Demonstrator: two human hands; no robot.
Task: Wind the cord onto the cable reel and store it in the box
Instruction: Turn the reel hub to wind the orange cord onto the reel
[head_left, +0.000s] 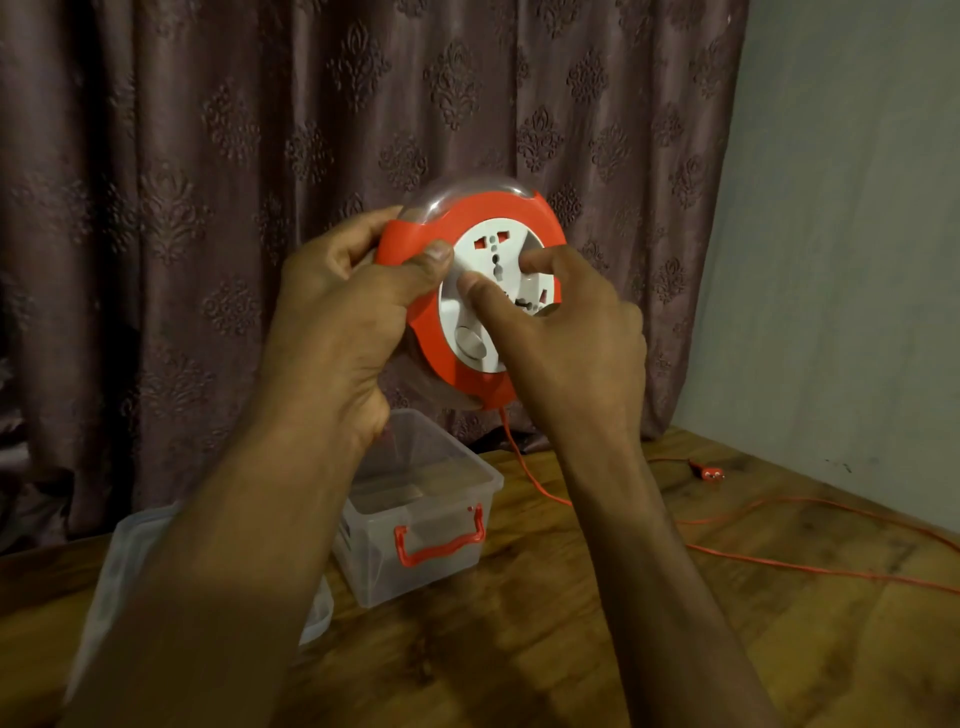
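Observation:
I hold a round cable reel (524, 215), orange with a white socket face and a clear cover, up in front of the curtain. My left hand (337, 322) grips its left rim, thumb on the front. My right hand (566, 338) rests on the white centre, with thumb and forefinger pressed into the socket face. An orange cord (810, 569) hangs from the reel's bottom and trails across the wooden table to the right, ending in a plug (709, 473) near the wall. A clear plastic box (415, 519) with an orange handle stands open below the reel.
The box's clear lid (130, 545) lies to the left of the box, partly hidden by my left forearm. A patterned curtain (208, 208) hangs behind the wooden table (519, 649), and a pale wall (857, 260) bounds it on the right.

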